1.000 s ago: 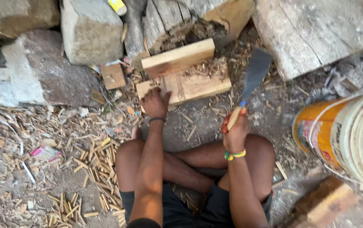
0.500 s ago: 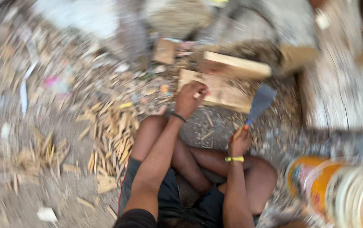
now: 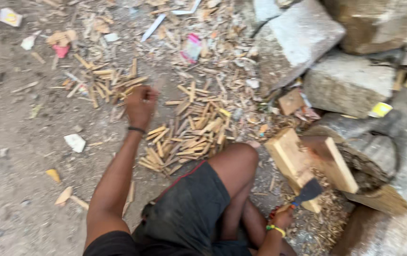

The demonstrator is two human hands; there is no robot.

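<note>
We sit on the dirt ground (image 3: 18, 189) with legs folded, and our left hand (image 3: 140, 105) stretches out to the left, over the scattered pile of split wood sticks (image 3: 189, 135). Its fingers (image 3: 147, 93) look curled inward near a smaller cluster of sticks (image 3: 106, 83), but motion blur keeps us from telling whether they actually grip one.

Our right hand (image 3: 283, 219) stays low beside the knee, fingers clenched around the handle of a cleaver-like chopping knife (image 3: 303, 194). The knife's long axis runs diagonally — handle down-left in the fist, dark blade up-right, pointing toward the wooden planks (image 3: 291, 161). The blade rests right at the edge of the nearer plank, probably parked there so it stays within reach of the cutting surface while the other arm is busy.

The two pale planks lie side by side on a rough log (image 3: 369, 156), forming a raised chopping block — wood chips (image 3: 326, 213) litter the ground beneath. Large grey stones (image 3: 298, 40) stand behind them, and scraps of paper and plastic (image 3: 191, 47) dot the dirt further out.
</note>
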